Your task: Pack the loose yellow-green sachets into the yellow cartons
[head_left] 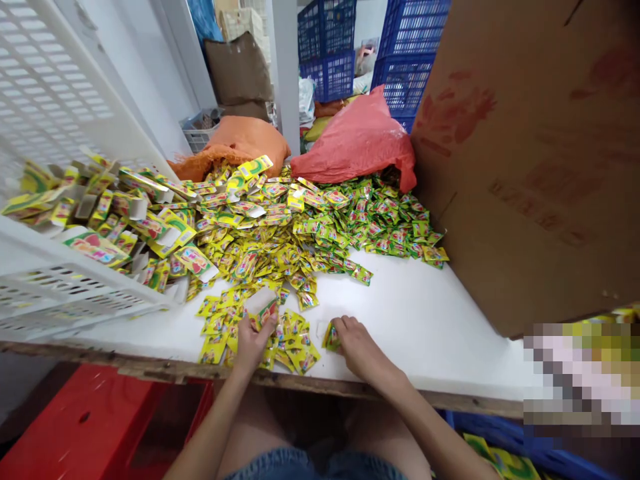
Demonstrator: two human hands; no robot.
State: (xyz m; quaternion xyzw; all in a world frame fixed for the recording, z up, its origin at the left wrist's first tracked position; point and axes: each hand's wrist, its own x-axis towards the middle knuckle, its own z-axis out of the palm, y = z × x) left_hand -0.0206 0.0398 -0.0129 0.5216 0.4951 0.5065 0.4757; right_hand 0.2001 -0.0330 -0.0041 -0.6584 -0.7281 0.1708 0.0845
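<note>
My left hand [254, 337] is closed around a small yellow-and-green carton [262, 303], whose open white flap points away from me. Under and beside that hand lie loose yellow sachets [297, 343]. Close to the table's front edge, my right hand [356, 343] has its fingers bent over a green-and-yellow sachet [330, 337]; the fingers partly hide it. Beyond both hands spreads a large heap of yellow sachets [270, 257], with green sachets [370, 217] on its right side. More small cartons [150, 227] spill toward the heap from the left.
A white perforated basket [75, 300] lies tipped at the left. At the right a big cardboard box [500, 187] stands on the white table [415, 320]. Orange [245, 143] and red sacks [360, 140] lie behind the heap. A red stool [85, 427] is below left.
</note>
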